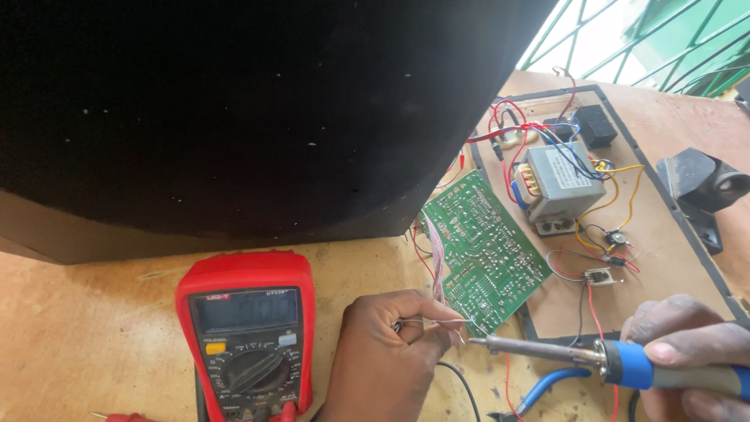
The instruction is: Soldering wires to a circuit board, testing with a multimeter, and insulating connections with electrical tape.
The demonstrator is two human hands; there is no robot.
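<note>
Red multimeter (247, 336) left of left hand (391, 344), soldering iron (617, 361) in right hand (687, 344)

Left hand (391, 348) comes up from the bottom edge, wrist low, back of the hand facing the camera. Fingers are curled in tight, thumb and forefinger pinched together and pointing off to the right. Right hand (687, 348) pokes in from the lower right corner, only partly in view, rest of it cut off by the frame. Its fingers are wrapped in a closed grip, thumb lying flat along the top and pointing left toward the other hand. Both hands sit low, well apart, neither forearm really visible.
</note>
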